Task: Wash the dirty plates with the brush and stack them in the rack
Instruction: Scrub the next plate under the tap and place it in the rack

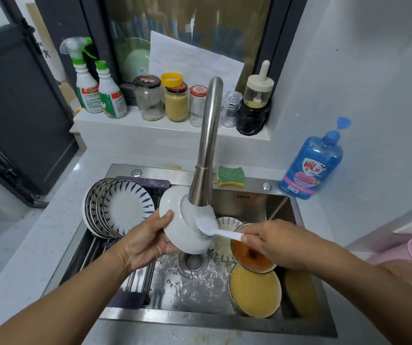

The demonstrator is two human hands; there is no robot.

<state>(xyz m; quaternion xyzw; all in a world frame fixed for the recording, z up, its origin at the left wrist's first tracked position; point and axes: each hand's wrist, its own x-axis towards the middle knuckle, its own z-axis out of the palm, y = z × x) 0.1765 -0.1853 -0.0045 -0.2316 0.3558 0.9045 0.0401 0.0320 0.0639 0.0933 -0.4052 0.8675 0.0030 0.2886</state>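
One plate (175, 207) was in hand at the time of inspection: a white one, held on edge over the sink (200, 319) directly beneath the spout of the faucet (206, 150), its underside turned toward the camera. The left hand (145, 245) gripped it at the left rim, thumb on the face toward the camera. The right hand (272, 241) was closed round the handle of the brush (215, 231). The brush's long axis ran roughly left to right, handle at the right, bristles at the left against the plate's underside. The rack (88, 255) spanned the left part of the sink. A row of washed plates (122, 210) stood in it on edge toward its far end, just left of the held plate. The governing relation was therefore this: the rack lay to the left of both hands, and the left hand, already carrying the plate, was the nearer. In my judgement the transfer would call for a short leftward carry, plate kept upright, to the near end of that row. At least three soiled plates lay in the right of the sink below the right hand: an orange-stained plate (249, 257), a yellow-coated plate (254, 290) and a third plate (299, 292) partly out of sight. The task appeared roughly half done.
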